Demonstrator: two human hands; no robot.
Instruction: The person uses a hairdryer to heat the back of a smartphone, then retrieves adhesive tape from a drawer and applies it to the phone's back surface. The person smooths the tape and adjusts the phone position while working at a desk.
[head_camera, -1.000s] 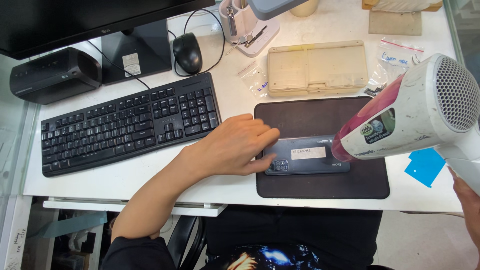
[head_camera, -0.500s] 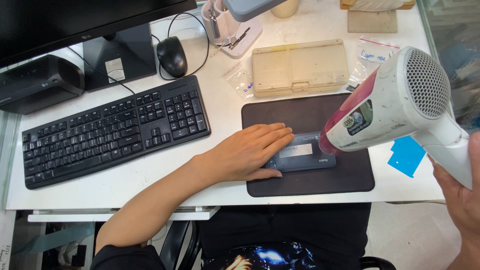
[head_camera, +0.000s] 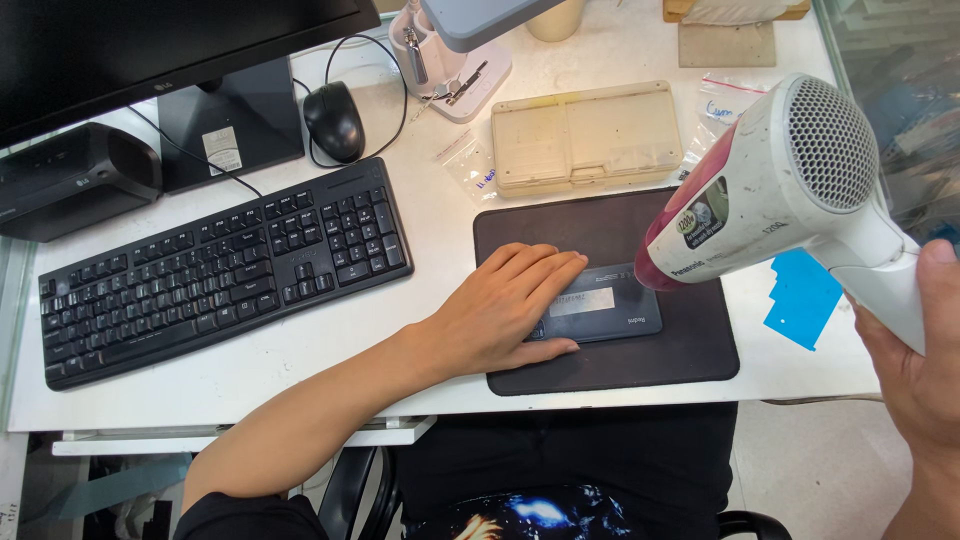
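Note:
My left hand (head_camera: 505, 308) lies flat on the left end of a dark phone (head_camera: 610, 312) that rests face down on a black mat (head_camera: 640, 365). A pale label shows on the phone's back. My right hand (head_camera: 925, 370) grips the handle of a white and maroon hair dryer (head_camera: 770, 190). The dryer's nozzle points down at the phone's right end, just above it.
A black keyboard (head_camera: 220, 268), mouse (head_camera: 334, 120), monitor stand (head_camera: 235, 125) and a black box (head_camera: 70, 180) stand to the left. A beige plastic case (head_camera: 580, 135) lies behind the mat. Blue plastic pieces (head_camera: 800, 295) lie at the right, small bags (head_camera: 470, 165) at the back.
The view has shifted slightly. The dryer nozzle stays over the phone's right end, and my left hand stays pressed on the phone.

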